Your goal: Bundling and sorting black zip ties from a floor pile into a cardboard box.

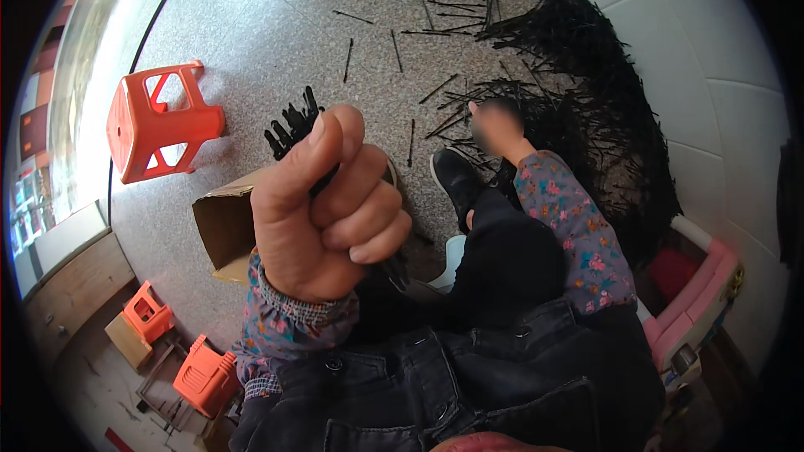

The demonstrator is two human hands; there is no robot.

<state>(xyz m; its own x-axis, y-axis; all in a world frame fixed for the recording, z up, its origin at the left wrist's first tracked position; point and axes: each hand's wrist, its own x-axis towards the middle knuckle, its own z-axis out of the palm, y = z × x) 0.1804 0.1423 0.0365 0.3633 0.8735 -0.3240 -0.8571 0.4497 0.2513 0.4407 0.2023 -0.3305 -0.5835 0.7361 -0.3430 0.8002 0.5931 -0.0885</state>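
My left hand [322,205] is raised close to the camera, its fingers curled tightly around a bunch of thin black sticks [293,125]. The knobby ends of the bunch poke out above my thumb, and the lower ends partly show below the fist. Lower down, my right hand [505,132] reaches to the near edge of a large heap of the same black sticks [578,38] on the floor. A blur covers most of its fingers, so its grip cannot be made out. Loose sticks [395,50] lie scattered on the floor left of the heap.
An open cardboard box [224,230] stands behind my left hand. Beyond it on the left is an orange plastic stool [138,124]. Smaller orange stools [206,375] are at lower left. A pale wall [695,59] bounds the right, near a pink and white object [695,297]. My shoe [456,180] is by the heap.
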